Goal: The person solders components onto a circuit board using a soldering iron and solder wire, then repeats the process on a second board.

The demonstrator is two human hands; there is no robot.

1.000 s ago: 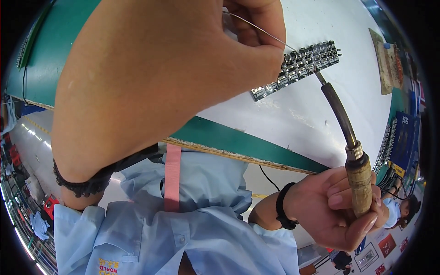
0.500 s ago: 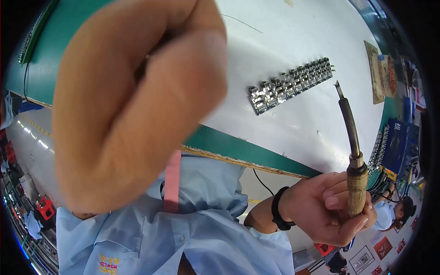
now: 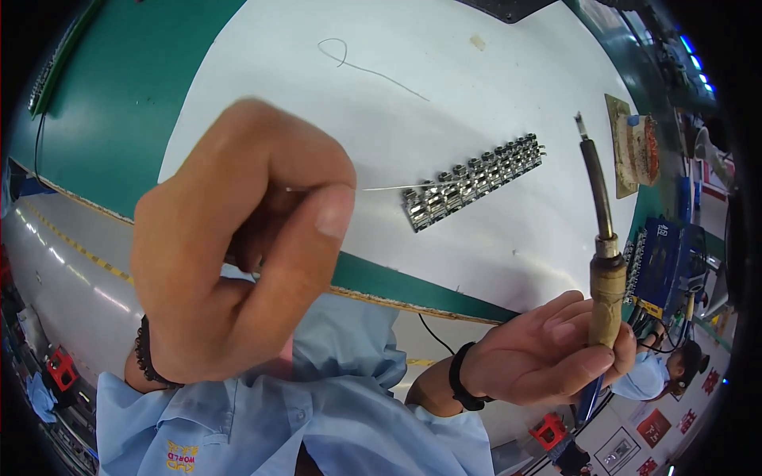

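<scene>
My left hand (image 3: 246,246) is raised close to the camera, thumb and forefinger pinched on a thin solder wire (image 3: 382,189). The wire's free end points right, across the view of a panel of small circuit boards (image 3: 476,181) with shiny metal connectors; whether it touches them I cannot tell. That panel lies slanted on the white sheet (image 3: 309,119). My right hand (image 3: 540,353), lower right, holds a soldering iron (image 3: 608,279) by its worn tan handle. The iron stands nearly upright, its tip up and apart from the boards. A loose curled wire (image 3: 379,74) rests farther back.
At the right edge sit a worn block on a board (image 3: 631,151) and a blue box (image 3: 668,258), with more metal-topped boards beside it. A long green board (image 3: 59,59) lies far left. Another person (image 3: 647,373) is at lower right. A dark object (image 3: 508,6) is at the back.
My left hand has drawn back from the camera and lowered, bringing the pinched wire into sight. The iron in my right hand has shifted slightly left. The board panel appears farther left and lower.
</scene>
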